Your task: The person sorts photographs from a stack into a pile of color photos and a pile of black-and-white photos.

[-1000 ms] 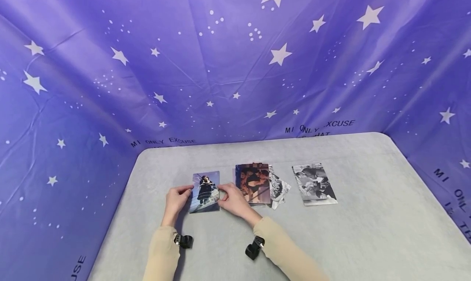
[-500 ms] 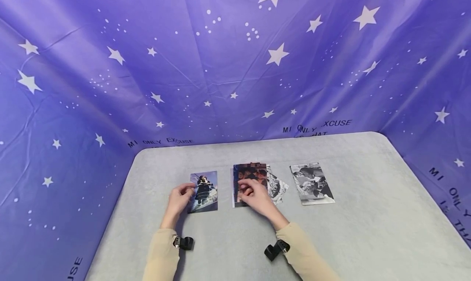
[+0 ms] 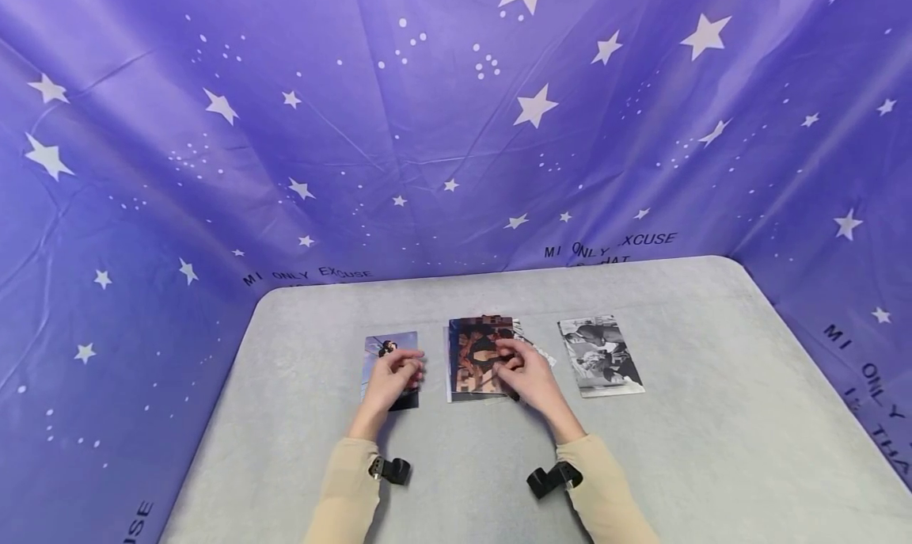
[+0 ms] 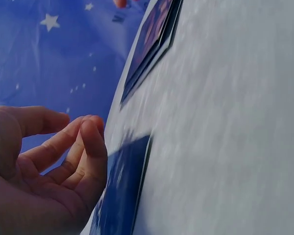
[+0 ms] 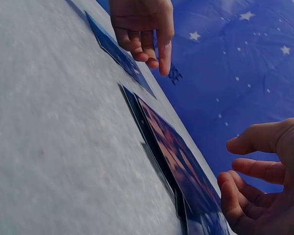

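Just above a blue-toned photo card (image 3: pixel 374 350) hovers my left hand (image 3: pixel 385 386), its fingers loosely bent. The left wrist view shows nothing between the left hand's (image 4: pixel 54 171) thumb and fingers, and the card lies flat beneath. A reddish-brown photo card (image 3: pixel 473 350) tops a loose stack in the middle of the table. My right hand (image 3: pixel 533 376) is over the stack's right side; in the right wrist view its fingers (image 5: pixel 259 169) are relaxed and apart from the cards. The right hand partly hides a black-and-white card (image 3: pixel 530 341) that sticks out under the stack.
To the right lies a separate black-and-white photo card (image 3: pixel 602 355), apparently on another card. The grey table (image 3: pixel 712 449) has its far edge against a purple star-patterned cloth (image 3: pixel 427 132).
My right hand has let go of the blue-toned card's right edge and moved right across the stack to its right side. My left hand has shifted right, from the card's left edge to over it.
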A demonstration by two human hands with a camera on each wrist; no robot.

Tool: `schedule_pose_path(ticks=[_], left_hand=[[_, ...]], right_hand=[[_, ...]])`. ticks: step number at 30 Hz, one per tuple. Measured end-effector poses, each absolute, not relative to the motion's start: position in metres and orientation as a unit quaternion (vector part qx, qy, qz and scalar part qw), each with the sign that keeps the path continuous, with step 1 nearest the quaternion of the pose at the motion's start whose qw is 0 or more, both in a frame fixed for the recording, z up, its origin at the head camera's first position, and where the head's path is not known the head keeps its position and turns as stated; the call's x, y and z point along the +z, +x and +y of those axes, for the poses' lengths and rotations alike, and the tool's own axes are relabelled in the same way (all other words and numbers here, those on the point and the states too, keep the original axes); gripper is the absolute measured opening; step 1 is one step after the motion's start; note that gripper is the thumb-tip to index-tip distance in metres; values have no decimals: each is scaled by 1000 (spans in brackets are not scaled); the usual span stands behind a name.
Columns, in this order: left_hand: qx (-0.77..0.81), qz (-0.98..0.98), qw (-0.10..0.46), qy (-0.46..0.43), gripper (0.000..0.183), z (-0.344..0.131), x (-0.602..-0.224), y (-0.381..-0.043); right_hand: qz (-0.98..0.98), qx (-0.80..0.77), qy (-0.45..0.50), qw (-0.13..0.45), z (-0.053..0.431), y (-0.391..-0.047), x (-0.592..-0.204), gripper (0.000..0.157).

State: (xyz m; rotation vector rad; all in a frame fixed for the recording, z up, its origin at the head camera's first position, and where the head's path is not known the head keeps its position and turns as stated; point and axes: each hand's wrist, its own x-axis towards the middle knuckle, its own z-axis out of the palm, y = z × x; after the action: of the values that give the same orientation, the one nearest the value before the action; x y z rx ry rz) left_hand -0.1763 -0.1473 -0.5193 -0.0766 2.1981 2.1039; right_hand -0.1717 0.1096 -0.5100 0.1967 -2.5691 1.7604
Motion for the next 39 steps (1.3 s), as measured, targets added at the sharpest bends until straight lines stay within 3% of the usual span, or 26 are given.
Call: schedule_pose_path(ticks=[13,26,39], left_hand=[[714,699,36,4,27,-102,-523,-175],[703,710,37,13,25,-91,-494,-161],[741,670,45,-2,30,-91,-531,-173]], right_hand=[[-834,550,33,29,133,-169,-515,42],[-819,573,25,15,125,-166,-521,52],[-776,631,-11,-5,124,-163,-522,47]])
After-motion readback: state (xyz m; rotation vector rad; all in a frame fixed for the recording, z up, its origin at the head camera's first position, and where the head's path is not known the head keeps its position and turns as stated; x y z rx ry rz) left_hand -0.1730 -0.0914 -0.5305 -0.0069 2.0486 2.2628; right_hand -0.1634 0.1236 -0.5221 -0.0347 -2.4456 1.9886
